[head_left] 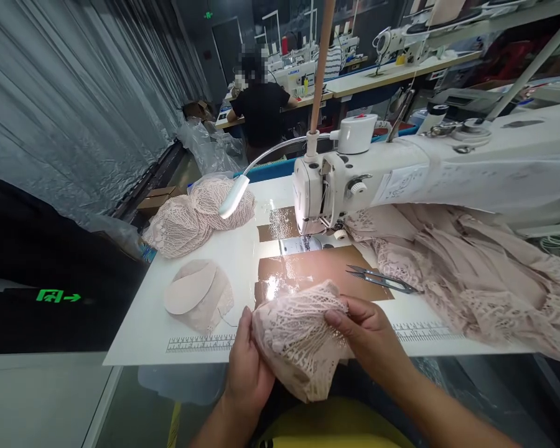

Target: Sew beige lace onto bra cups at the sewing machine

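Both my hands hold a pale pink lace piece (295, 339) at the near edge of the white sewing table (140, 336). My left hand (246, 367) grips its left side with the thumb up along the lace. My right hand (366, 333) pinches its upper right edge. Beyond the lace lie metal thread snips (381, 279) on a brown patch of the table. The white sewing machine (401, 171) stands behind, its needle area lit by a gooseneck lamp (234, 196).
Two beige cup-shaped pads (196, 295) lie left of my hands. A pile of lace pieces (193, 214) sits at the far left of the table, and more lace fabric (476, 274) is heaped on the right. A person in black (261, 109) works at a table in the background.
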Motion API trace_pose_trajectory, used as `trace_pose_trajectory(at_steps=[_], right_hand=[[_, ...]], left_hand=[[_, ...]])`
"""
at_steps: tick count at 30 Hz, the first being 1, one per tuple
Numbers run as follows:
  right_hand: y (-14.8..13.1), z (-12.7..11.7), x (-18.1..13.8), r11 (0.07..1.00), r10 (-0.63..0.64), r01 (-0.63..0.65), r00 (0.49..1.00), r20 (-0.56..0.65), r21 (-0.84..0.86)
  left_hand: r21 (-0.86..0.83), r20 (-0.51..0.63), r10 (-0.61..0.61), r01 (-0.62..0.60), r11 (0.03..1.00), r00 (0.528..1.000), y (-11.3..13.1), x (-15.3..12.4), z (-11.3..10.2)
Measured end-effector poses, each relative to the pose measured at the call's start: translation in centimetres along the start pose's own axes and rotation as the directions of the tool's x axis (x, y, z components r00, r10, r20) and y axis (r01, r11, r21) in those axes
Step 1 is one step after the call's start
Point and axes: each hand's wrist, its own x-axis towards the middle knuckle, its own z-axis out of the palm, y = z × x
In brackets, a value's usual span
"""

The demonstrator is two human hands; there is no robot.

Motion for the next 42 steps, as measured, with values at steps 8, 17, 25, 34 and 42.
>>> trace_pose_trajectory(at_steps=[8,17,25,34,42], right_hand=[[0.5,1.9,0.5,0.926,0.168,-0.162,0.986,0.014,0.341],[-1.3,-0.2,1.4,0.873,0.116,-0.068,0.991,-0.069,0.483],[-1.1,1.5,0.3,0.969,0.087,-0.173,0.907,0.413,0.176],[0.2,2.1,0.3,0.919,0.14,-0.156,0.988,0.071,0.362],[-1.3,0.0,0.7,0.984,0.061,-0.088,0.983,0.172,0.154]], left_hand=[[0.01,0.059,-0.178,0.177,0.984,0.982,-1.5,-1.1,1.2],[0.453,0.246,-0.101,-0.022,0.891,0.964,1.6,-2.2,-2.1],[0.256,0.08,0.113,-0.13,0.958,0.99,0.5,-0.6,0.6],[0.564,-0.159,0.384,-0.235,0.791,0.91,-0.4,-0.9,-1.6],[0.63,0.051,0.487,-0.407,0.662,0.872,3.4,-0.7,-3.2]])
